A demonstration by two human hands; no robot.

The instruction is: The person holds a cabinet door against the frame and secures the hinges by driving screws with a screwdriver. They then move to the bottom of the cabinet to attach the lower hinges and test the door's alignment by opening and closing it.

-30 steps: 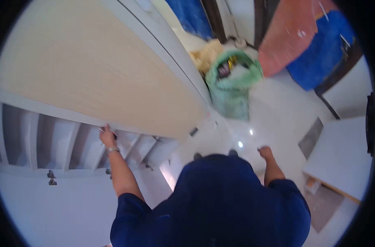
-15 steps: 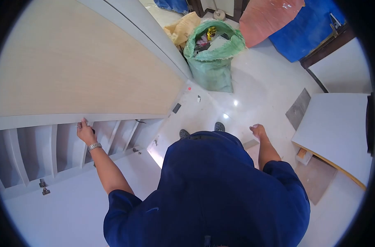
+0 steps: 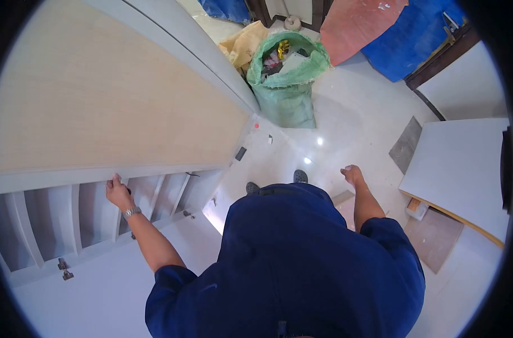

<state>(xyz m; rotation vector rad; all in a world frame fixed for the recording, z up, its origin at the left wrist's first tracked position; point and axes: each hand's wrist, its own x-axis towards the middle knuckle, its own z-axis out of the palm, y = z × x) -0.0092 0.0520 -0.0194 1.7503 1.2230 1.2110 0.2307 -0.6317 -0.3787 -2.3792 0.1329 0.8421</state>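
The left hand point(image 3: 120, 194) is still at the pale edge point(image 3: 59, 177) of the panel point(image 3: 115, 107), as it was half a second ago; hand and edge both sit slightly lower in the view now. Its fingertips meet that edge, the other fingers bent in. A small dark thing point(image 3: 128, 191) shows beside it; whether it is held, and how far the hand closes, I cannot tell.

The left arm point(image 3: 154, 243) reaches forward and out to the side, a watch point(image 3: 132, 212) on the wrist. Taking the left hand as the clock's centre, the panel spreads from ten to one o'clock. Under its edge, from nine to three, runs a row of pale slats point(image 3: 76, 217) with dark spaces between them. Metal hinges point(image 3: 63, 263) sit at seven, and a white board point(image 3: 127, 287) lies at six.

The right hand point(image 3: 353, 176) is at three, well apart from the panel, its fingers curled in loosely; I cannot tell whether it holds anything. The shoes point(image 3: 300, 176) stand on the glossy floor point(image 3: 346, 124) between the hands.

Farther out at two, the green sack point(image 3: 287, 101), open and filled, stands just beside the panel's far end, in the way there. Beyond it hang a red sheet point(image 3: 361, 28) and a blue sheet point(image 3: 400, 45). A white table point(image 3: 459, 158) is at three, past the right hand.
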